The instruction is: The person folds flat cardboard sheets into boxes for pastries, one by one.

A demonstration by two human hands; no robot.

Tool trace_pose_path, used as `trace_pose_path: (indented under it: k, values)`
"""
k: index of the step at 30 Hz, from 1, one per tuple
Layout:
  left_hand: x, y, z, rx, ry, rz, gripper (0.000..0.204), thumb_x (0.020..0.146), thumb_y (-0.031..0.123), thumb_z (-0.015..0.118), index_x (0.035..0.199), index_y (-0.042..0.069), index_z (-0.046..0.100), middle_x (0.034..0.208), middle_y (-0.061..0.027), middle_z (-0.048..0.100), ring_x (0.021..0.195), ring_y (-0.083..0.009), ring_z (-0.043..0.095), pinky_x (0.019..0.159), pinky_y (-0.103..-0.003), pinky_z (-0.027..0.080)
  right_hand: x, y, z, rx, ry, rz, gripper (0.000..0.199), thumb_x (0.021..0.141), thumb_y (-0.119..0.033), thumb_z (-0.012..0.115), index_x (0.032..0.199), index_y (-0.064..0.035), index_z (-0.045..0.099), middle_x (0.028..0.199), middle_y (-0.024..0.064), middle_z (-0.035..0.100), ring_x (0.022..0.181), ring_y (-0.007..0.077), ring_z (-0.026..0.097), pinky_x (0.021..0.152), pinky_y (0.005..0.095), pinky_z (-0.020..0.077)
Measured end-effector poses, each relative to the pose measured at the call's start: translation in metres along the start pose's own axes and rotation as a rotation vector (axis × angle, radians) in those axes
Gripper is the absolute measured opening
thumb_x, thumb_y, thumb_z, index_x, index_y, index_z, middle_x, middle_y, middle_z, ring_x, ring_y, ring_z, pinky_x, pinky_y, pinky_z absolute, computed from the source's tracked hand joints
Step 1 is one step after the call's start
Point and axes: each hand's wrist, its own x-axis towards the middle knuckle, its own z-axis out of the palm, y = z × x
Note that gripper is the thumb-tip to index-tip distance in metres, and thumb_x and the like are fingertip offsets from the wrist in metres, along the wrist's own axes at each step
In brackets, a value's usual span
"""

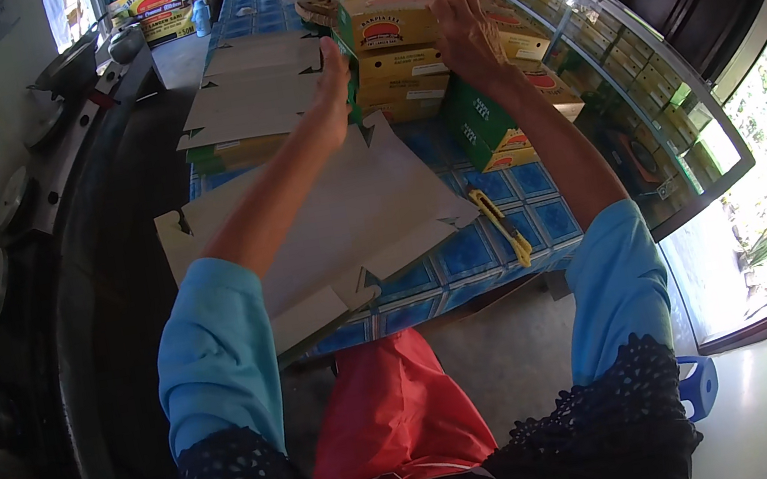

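A yellow and green cardboard box (389, 27) with a red emblem sits on top of a stack of similar boxes (402, 94) on the table. My left hand (334, 90) presses along its left side, thumb up, at a green edge; its other fingers are partly hidden. On the right side, my right hand (468, 34) grips the box's upper corner with bent fingers. Flat white cardboard blanks (329, 218) with notched corners lie in front of me. To their right rests a yellow box cutter (501, 227).
More flat blanks (252, 89) lie at the far left of the blue checked tablecloth (421, 284). A green and yellow box (481, 127) stands right of the stack. Along the right side runs a glass display case (627, 87). Pans (71, 68) line the left side.
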Motion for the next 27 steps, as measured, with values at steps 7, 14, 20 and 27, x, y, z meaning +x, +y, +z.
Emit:
trace_pose_path:
  k: [7,14,20,27]
  values:
    - [0.018,0.002,0.021,0.019,-0.064,-0.001,0.099,0.085,0.086,0.011,0.158,0.02,0.021,0.163,-0.0097,0.023,0.149,-0.028,0.022,0.118,-0.051,0.019,-0.017,0.014,0.01,0.046,-0.099,0.018,0.032,0.078,0.004,0.057,0.11,-0.0027,0.057,0.11,0.0164,0.055,0.108,0.0381,0.053,0.087,0.0503,0.052]
    - [0.019,0.009,0.021,0.1,0.048,-0.084,0.099,0.089,0.083,0.017,0.156,0.011,0.028,0.159,-0.0154,0.03,0.148,-0.0301,0.027,0.116,-0.048,0.023,-0.023,0.008,0.006,-0.03,-0.091,0.089,0.039,0.08,0.001,0.059,0.118,-0.0035,0.06,0.114,0.0167,0.055,0.11,0.0368,0.054,0.086,0.0478,0.0533]
    - [-0.009,-0.007,-0.027,0.361,0.289,0.024,0.083,0.094,0.071,0.04,0.131,-0.001,0.056,0.132,-0.0185,0.057,0.123,-0.0273,0.051,0.101,-0.046,0.04,-0.057,-0.029,-0.045,0.12,-0.113,0.204,0.035,0.078,-0.008,0.069,0.113,-0.0045,0.066,0.114,0.0157,0.057,0.109,0.0351,0.055,0.084,0.0459,0.0533]
    - [-0.185,-0.041,-0.053,1.055,-0.347,0.674,0.038,0.088,0.036,0.07,0.1,0.0,0.069,0.096,-0.0192,0.069,0.091,-0.0351,0.065,0.083,-0.046,0.049,-0.154,-0.14,-0.119,0.524,-0.626,-0.092,0.029,0.074,-0.006,0.074,0.102,-0.007,0.069,0.103,0.011,0.066,0.101,0.0298,0.06,0.086,0.0435,0.0484]
